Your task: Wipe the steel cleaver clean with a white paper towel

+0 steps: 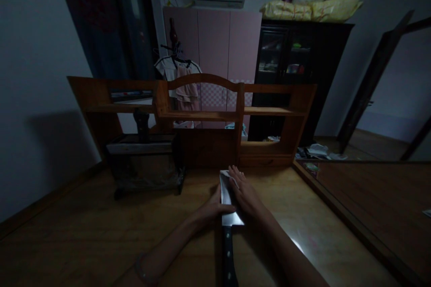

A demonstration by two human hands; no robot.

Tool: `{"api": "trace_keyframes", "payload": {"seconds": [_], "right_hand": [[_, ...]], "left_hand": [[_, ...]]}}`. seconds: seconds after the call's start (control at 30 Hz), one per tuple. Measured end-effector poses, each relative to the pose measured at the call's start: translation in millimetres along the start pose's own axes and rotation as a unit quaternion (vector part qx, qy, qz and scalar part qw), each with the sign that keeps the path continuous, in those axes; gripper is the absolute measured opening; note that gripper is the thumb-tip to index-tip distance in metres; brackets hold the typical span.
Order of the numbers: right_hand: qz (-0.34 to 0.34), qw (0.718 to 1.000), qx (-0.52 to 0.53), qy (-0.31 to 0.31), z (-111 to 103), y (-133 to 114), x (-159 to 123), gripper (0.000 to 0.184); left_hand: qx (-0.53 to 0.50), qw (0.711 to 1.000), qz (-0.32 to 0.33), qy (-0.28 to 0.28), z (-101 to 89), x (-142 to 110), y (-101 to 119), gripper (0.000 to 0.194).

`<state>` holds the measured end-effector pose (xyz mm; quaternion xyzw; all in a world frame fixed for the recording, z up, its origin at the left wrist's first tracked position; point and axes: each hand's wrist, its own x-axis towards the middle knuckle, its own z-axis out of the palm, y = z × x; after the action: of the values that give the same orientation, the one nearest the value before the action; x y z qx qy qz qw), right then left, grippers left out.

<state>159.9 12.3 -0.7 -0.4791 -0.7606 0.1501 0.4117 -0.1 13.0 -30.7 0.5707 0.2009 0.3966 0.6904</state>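
Both hands on the blade, a white wipe against the steel

My hands meet at a broad-bladed knife (233, 219) just above or on the wooden tabletop (188, 262); I cannot tell whether the blade touches the wood. Its black, riveted handle points back toward me, with neither hand on it. My left hand (214, 206) is closed about the blade from the left, thumb laid across the flat, fingers mostly hidden behind. My right hand (244, 192) lies along the blade's right side, its fingers stretched out nearly straight, with a thin white wipe (226, 173) between them and the steel near the far end. Whether they pinch the wipe or merely press it, I cannot tell.

A band (138, 267) circles my left forearm. To the left stands a dark-framed holder (146, 168), a black handle (142, 125) rising from its top. Behind it, a wooden shelf unit (207, 145) spans the far edge. Beyond are a pink wardrobe (213, 45), hanging clothes (186, 78) and a black cabinet (325, 58) topped with yellow bundles (333, 10). The room is dim.
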Motion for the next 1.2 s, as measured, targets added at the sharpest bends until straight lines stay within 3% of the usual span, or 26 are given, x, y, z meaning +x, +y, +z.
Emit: {"api": "trace_keyframes", "payload": {"seconds": [0.13,0.33,0.6,0.93,1.2], "right_hand": [[-0.054,0.991,-0.098,-0.074,8,-2,0,0.05],[-0.102,0.982,-0.105,-0.118,4,-17,1,0.046],[-0.095,0.984,-0.113,-0.096,4,-11,4,0.048],[-0.07,0.988,-0.121,-0.063,-9,-3,1,0.049],[-0.087,0.984,-0.135,-0.08,-8,-6,1,0.048]], "left_hand": [[0.02,1.0,-0.007,0.007,1.5,-1,3,0.104],[0.057,0.998,0.01,0.024,-0.3,0,0,0.096],[0.034,0.998,-0.013,0.052,-0.6,1,-1,0.094],[0.009,0.999,-0.009,0.04,-1.6,2,-1,0.096],[0.02,0.999,-0.002,0.028,-0.1,0,3,0.094]]}}
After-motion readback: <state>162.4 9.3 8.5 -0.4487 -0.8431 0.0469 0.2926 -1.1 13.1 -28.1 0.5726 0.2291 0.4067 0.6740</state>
